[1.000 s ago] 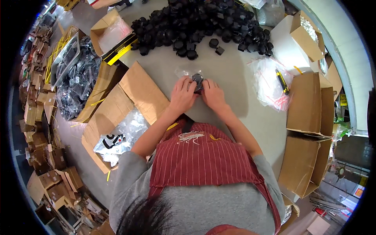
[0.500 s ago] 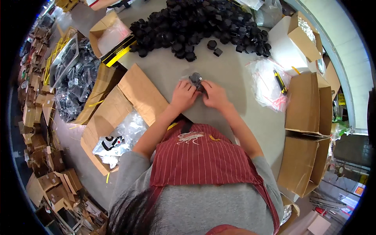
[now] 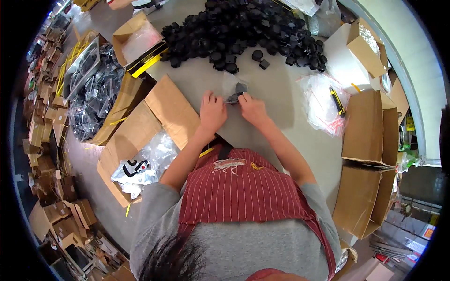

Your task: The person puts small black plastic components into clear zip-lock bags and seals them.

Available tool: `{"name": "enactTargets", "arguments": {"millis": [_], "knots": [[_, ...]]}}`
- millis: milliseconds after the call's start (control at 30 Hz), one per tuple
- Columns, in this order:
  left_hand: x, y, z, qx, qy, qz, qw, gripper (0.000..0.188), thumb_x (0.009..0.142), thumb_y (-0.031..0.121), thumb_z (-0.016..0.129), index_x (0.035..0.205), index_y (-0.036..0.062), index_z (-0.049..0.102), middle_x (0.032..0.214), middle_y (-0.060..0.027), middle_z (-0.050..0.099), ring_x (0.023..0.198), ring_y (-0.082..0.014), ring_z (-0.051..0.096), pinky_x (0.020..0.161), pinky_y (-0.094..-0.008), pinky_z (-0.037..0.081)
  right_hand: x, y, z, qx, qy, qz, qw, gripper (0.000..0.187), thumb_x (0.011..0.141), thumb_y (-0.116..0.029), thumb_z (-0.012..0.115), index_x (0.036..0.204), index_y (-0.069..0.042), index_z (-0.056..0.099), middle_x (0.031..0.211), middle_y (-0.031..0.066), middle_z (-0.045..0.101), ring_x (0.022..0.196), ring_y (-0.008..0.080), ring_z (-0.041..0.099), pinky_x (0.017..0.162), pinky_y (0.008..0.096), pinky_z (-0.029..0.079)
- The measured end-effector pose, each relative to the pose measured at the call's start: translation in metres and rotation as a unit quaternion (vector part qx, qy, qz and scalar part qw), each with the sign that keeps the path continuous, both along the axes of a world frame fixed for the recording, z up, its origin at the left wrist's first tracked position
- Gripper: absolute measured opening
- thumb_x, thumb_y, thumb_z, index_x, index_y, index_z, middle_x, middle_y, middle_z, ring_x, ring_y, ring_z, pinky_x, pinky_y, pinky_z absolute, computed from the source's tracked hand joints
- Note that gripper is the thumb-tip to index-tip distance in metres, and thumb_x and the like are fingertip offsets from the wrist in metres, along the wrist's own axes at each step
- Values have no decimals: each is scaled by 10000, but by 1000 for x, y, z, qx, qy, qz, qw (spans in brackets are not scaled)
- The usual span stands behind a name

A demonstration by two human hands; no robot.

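Over the grey table [image 3: 276, 131], a small clear plastic bag [image 3: 230, 82] with a dark part [image 3: 240, 89] inside is stretched between my hands. My left hand [image 3: 213, 112] has its fingers closed at the bag's near left edge. Thumb and fingers of my right hand [image 3: 253, 108] pinch the edge on the other side, close to the dark part. The exact kind of the part is too small to make out through the plastic.
Beyond my hands lies a large heap of black plastic parts [image 3: 243, 33]. At right are loose clear bags [image 3: 314, 103], a yellow-black utility knife [image 3: 337, 101] and open cardboard boxes [image 3: 363, 126]. At left stand an open carton [image 3: 171, 100] and a box of bagged black parts [image 3: 96, 93].
My hands have moved apart, the left one to the left. The bag now shows spread between them, its dark part lying slightly further right.
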State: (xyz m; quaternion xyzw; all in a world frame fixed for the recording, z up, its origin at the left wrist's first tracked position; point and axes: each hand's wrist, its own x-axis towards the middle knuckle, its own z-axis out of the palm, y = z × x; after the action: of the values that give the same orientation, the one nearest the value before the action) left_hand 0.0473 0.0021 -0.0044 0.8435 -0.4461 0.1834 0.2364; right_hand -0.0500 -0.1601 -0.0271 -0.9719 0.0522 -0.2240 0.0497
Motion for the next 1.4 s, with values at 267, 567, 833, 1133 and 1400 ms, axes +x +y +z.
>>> {"name": "enactTargets", "arguments": {"millis": [267, 567, 833, 1133, 1400], "knots": [[-5, 3, -3, -70, -17, -84, 994, 127, 722, 147, 682, 758, 44, 617, 811, -115, 651, 950, -289, 570, 857, -438, 455, -20, -1, 15, 102, -43, 23, 994, 241, 756, -122, 672, 966, -66, 568, 887, 99, 583, 787, 291, 634, 673, 410, 509], [-20, 3, 10, -41, 8, -176, 983, 184, 694, 145, 697, 864, 82, 666, 933, -102, 634, 1090, -319, 556, 891, -474, 454, -32, 16, 31, 127, 17, -56, 990, 401, 745, -239, 765, 1041, -65, 557, 1003, 117, 584, 949, 324, 591, 857, 434, 470], [-15, 11, -8, -33, 50, -115, 992, 207, 698, 131, 696, 881, 45, 650, 997, -137, 612, 1154, -352, 527, 930, -502, 444, -36, -2, 13, 132, 4, 34, 991, 438, 798, -194, 731, 1179, -66, 558, 1087, 118, 589, 993, 323, 594, 902, 442, 462], [-11, 9, -4, -27, 30, -142, 989, 185, 708, 122, 689, 867, 48, 627, 994, -138, 595, 1146, -354, 531, 933, -480, 457, -30, -13, 9, 101, 27, 65, 992, 472, 854, -198, 682, 1268, -51, 509, 1168, 122, 586, 1025, 316, 614, 908, 434, 476], [-19, -4, -7, -28, 90, -195, 976, 198, 696, 118, 687, 875, 56, 628, 979, -123, 602, 1139, -356, 532, 956, -496, 454, -5, -5, 17, 40, 90, 32, 995, 412, 874, -201, 632, 1237, -47, 511, 1093, 113, 580, 802, 301, 657, 694, 416, 541]]}}
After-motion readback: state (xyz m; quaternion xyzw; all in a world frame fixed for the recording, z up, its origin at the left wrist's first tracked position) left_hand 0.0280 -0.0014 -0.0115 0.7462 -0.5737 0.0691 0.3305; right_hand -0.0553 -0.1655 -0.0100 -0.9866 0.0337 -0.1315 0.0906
